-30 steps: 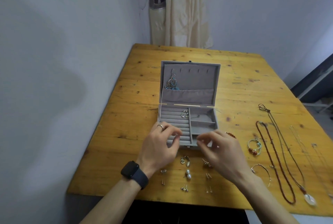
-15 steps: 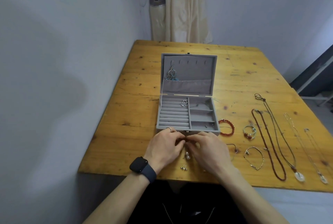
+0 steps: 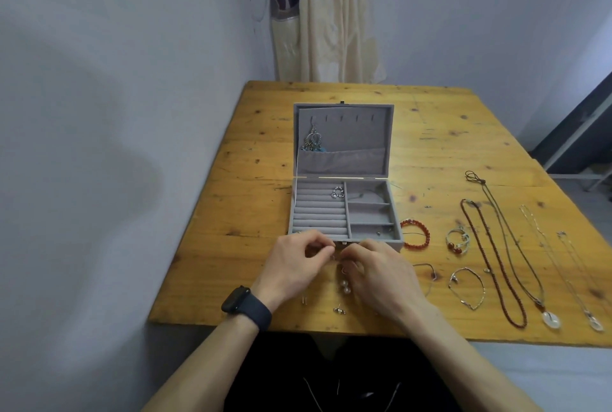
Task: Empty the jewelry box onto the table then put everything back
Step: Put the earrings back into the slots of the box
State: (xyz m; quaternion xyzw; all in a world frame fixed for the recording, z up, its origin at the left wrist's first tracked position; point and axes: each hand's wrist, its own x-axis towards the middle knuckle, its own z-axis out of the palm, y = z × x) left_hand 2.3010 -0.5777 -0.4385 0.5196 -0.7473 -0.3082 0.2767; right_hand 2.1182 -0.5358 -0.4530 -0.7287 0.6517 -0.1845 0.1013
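The grey jewelry box (image 3: 344, 239) stands open on the wooden table (image 3: 430, 133). Dangling earrings (image 3: 314, 141) hang inside its lid and a small silver piece (image 3: 337, 193) sits on the ring rolls. Just in front of the box, my left hand (image 3: 294, 266) and my right hand (image 3: 381, 269) meet fingertip to fingertip and pinch a small silver earring (image 3: 336, 257) between them. Pearl earrings (image 3: 345, 287) and small studs (image 3: 339, 310) lie on the table under my hands.
To the right lie a red bead bracelet (image 3: 417, 234), a beaded ring bracelet (image 3: 458, 241), a thin silver bracelet (image 3: 467, 287), and several long necklaces (image 3: 496, 262) with pendants near the table's front edge. A wall runs along the left; a curtain hangs behind.
My hands have drawn back from the box's ring rolls to the table in front of it and come together on a small earring. The view has shifted, so the box sits farther away.
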